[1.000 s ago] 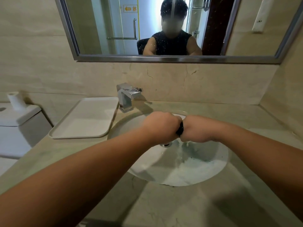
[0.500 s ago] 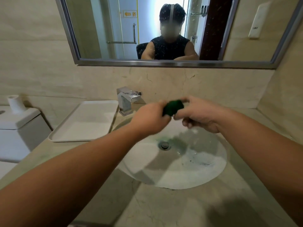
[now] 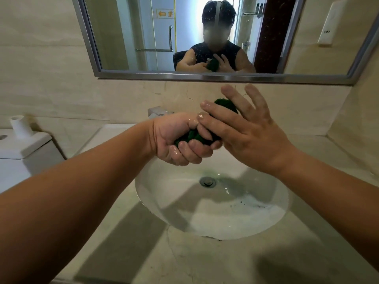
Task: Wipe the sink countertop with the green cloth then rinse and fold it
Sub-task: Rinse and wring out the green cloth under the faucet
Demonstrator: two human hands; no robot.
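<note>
wet fingers (image 3: 185,149), bare arms (image 3: 82,191), dark sleeveless top (image 3: 231,51) and pale head strap (image 3: 219,9)

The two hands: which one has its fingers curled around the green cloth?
The left hand, over the sink: its fingers are curled round the bunched green cloth. The right hand has straight, spread fingers lying against the cloth.
</note>
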